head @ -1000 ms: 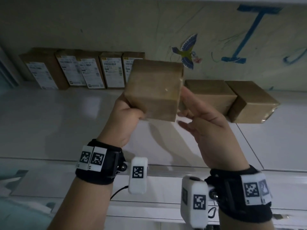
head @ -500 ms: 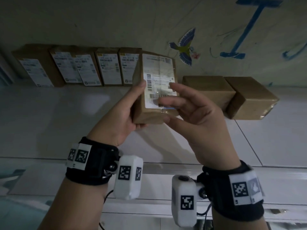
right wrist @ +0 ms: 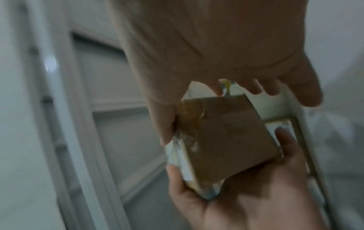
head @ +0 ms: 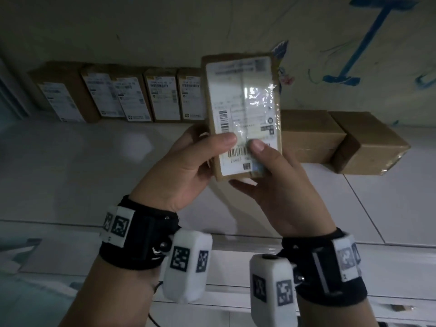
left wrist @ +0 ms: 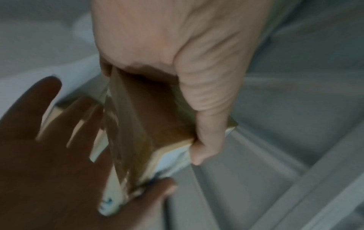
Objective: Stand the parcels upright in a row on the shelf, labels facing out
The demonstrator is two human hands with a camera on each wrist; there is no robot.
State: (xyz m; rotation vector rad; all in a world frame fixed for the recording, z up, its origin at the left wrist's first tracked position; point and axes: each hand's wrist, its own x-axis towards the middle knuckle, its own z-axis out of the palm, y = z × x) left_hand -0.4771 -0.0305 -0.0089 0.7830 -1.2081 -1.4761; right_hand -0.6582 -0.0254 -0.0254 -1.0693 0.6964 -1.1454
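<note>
Holding the labelled parcel [head: 243,116] upright above the white shelf [head: 94,175], label toward the camera, the left hand [head: 188,171] and right hand [head: 276,185] pinch its lower end, so the next move is likely setting it beside the standing row [head: 122,95]

Both forearms were raised side by side, each wrist wrapped in a black band carrying a white tagged camera block. The left hand [head: 186,171] gripped the parcel [head: 243,114] from its left side, thumb pressed across the label. The right hand [head: 280,187] cupped the lower right corner, thumb on the label and fingers [head: 240,185] curled beneath.
</note>
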